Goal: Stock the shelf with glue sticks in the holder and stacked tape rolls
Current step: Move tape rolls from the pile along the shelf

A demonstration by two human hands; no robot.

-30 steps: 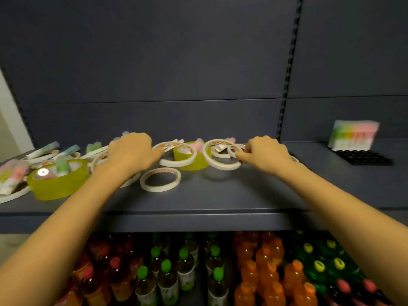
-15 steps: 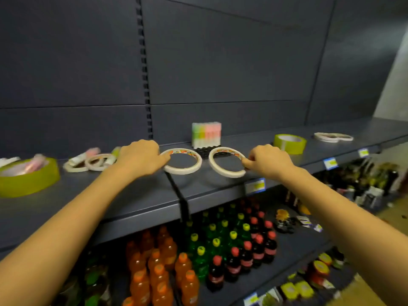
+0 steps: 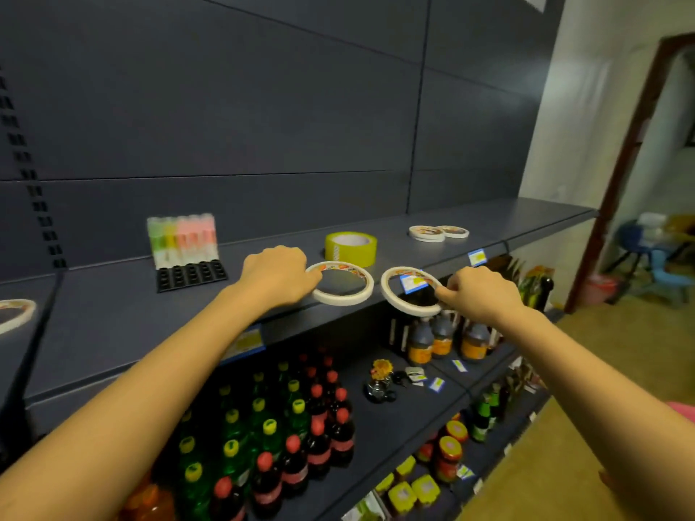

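Both hands are over the front edge of the dark shelf (image 3: 124,314), each holding one thin white tape roll. Landmark: the wide yellow tape roll (image 3: 351,249), standing flat on the shelf mid-depth.

- Left hand (image 3: 276,274): fingers curled down onto the left rim of the left thin tape roll (image 3: 340,282). That roll sits just in front of the yellow tape roll, nearly flat; can't tell whether it touches the shelf or is lifted slightly.
- Right hand (image 3: 479,293): thumb and fingers pinch the right rim of the right thin tape roll (image 3: 410,290). That roll is front-right of the yellow tape roll, tilted, past the shelf lip and off the surface. A blue price tag (image 3: 413,283) shows through its hole.
- The two thin rolls are side by side, close but not touching.
- Glue sticks (image 3: 183,238): upright in a row, green, yellow and pink, in the back of the black holder (image 3: 191,274), well left of the yellow tape roll near the back panel. Front holder slots are unfilled.
- Stacked tape rolls (image 3: 438,232): two low flat piles side by side, right of the yellow tape roll and further back.
- Another thin roll (image 3: 15,315): far left of the yellow tape roll, at the frame edge, blurred.
- Below the shelf: drink bottles (image 3: 286,438) and jars on lower shelves.
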